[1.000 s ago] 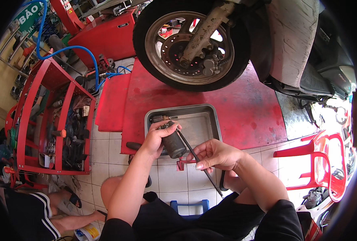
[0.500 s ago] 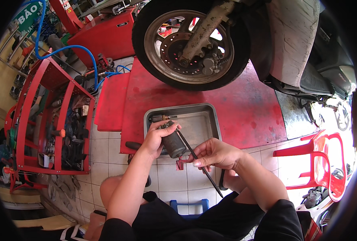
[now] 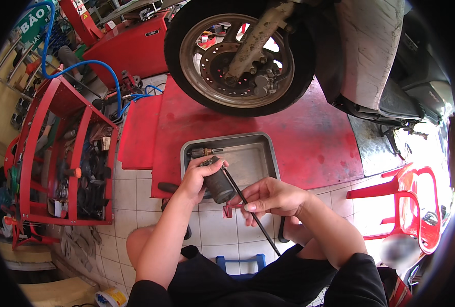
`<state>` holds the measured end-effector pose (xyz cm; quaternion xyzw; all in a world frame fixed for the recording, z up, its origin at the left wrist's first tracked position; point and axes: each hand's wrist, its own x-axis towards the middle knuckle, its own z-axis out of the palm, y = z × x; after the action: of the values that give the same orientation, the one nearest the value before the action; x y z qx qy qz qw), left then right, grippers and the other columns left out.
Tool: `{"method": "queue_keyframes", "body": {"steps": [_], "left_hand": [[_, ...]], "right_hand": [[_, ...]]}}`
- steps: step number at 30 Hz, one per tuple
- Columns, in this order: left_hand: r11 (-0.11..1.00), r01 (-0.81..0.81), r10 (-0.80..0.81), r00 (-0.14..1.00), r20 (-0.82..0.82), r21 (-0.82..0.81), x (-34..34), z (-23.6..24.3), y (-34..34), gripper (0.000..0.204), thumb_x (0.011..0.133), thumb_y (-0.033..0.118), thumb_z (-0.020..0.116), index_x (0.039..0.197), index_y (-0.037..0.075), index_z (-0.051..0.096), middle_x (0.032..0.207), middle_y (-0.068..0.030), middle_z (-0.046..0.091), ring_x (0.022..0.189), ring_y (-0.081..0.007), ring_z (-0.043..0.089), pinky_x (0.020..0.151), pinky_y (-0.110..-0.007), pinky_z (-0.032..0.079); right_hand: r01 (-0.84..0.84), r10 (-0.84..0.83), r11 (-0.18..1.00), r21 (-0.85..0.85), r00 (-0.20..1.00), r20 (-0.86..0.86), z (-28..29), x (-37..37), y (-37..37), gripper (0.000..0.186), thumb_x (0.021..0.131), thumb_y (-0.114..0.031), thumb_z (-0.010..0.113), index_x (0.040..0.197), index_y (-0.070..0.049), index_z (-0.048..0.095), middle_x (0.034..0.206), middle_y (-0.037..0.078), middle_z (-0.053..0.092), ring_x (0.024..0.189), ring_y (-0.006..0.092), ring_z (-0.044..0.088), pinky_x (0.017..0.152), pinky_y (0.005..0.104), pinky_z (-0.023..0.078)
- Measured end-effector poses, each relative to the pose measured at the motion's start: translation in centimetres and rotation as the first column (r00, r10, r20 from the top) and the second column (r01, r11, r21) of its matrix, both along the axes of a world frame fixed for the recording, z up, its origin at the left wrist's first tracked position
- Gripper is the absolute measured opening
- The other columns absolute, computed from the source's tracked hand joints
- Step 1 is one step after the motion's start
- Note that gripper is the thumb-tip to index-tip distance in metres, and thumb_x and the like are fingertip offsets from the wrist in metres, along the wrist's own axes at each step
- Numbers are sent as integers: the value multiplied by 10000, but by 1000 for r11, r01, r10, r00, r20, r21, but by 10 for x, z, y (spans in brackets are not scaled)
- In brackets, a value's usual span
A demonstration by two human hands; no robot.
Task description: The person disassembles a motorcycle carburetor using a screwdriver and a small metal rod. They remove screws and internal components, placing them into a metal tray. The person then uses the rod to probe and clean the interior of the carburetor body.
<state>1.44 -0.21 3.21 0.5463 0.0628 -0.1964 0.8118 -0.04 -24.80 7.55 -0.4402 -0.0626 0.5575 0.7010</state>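
Observation:
My left hand [image 3: 196, 179] is wrapped round a dark, worn cylindrical motor housing [image 3: 219, 187], tilted over the near side of a metal tray [image 3: 250, 159]. With thumb and fingers my right hand [image 3: 273, 198] pinches a long, thin black rod or cable [image 3: 262, 227]. Its upper end meets the housing near my left fingertips, and its lower end slants toward my right thigh. Beside my right fingers hangs a small red piece [image 3: 228, 211]; whether it is attached to the housing or the rod, I cannot tell. A motor armature [image 3: 202, 152] with a copper-coloured part lies in the tray's left side.
The tray rests on a red lift platform [image 3: 319, 148] below a scooter's front wheel [image 3: 240, 61]. At left stands a red parts rack [image 3: 30, 153]; at right, a red plastic chair [image 3: 417, 199]. A blue stool [image 3: 241, 262] shows between my legs. A blue hose [image 3: 115, 77] curves at upper left.
The view has shifted slightly, and a bucket shows at lower left. The small red piece has turned and moved slightly. A blurred round shape now shows near the chair. Both hands keep their holds.

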Motion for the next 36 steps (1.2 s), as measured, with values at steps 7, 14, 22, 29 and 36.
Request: {"method": "queue_keyframes", "body": {"steps": [7, 14, 22, 29, 36], "left_hand": [[1000, 7, -7, 1000, -10, -13, 1, 1, -1, 291, 911, 294, 693, 985, 14, 669, 903, -73, 646, 828, -194, 649, 748, -333, 521], [1000, -1, 0, 1000, -12, -9, 0, 1, 1, 274, 909, 281, 692, 977, 16, 673, 899, -71, 649, 832, -187, 648, 748, -326, 518], [1000, 3, -3, 1000, -21, -13, 1, 1, -1, 261, 909, 270, 692, 976, 19, 676, 899, -71, 654, 831, -182, 647, 748, -322, 516], [1000, -8, 7, 999, -52, -24, -1, 4, 1, 228, 907, 254, 712, 954, 32, 697, 876, -56, 654, 828, -159, 638, 760, -310, 495], [1000, -16, 14, 998, -62, -26, 0, 3, -1, 249, 911, 261, 694, 976, 21, 677, 904, -74, 659, 826, -186, 653, 742, -325, 523]], "right_hand": [[-67, 68, 998, -17, 995, 78, -5, 1, -3, 465, 893, -65, 740, 1304, 60, 561, 1009, 125, 710, 820, 188, 705, 749, 281, 579], [-19, 21, 1000, 23, 996, -92, 13, 1, 1, 524, 858, -89, 786, 1310, 59, 566, 974, 115, 725, 817, 156, 704, 721, 260, 584], [-91, 101, 992, -89, 989, 109, -9, 8, -7, 453, 913, -115, 732, 1298, 64, 575, 1068, 147, 717, 827, 185, 712, 738, 268, 587], [-32, 32, 999, -14, 999, 7, 7, 4, -1, 509, 843, -140, 812, 1265, 57, 605, 994, 106, 744, 806, 139, 707, 706, 258, 573], [-22, 30, 995, -101, 996, 82, -13, 8, -5, 502, 847, -112, 800, 1272, 64, 599, 987, 119, 744, 815, 146, 705, 706, 246, 562]]}}
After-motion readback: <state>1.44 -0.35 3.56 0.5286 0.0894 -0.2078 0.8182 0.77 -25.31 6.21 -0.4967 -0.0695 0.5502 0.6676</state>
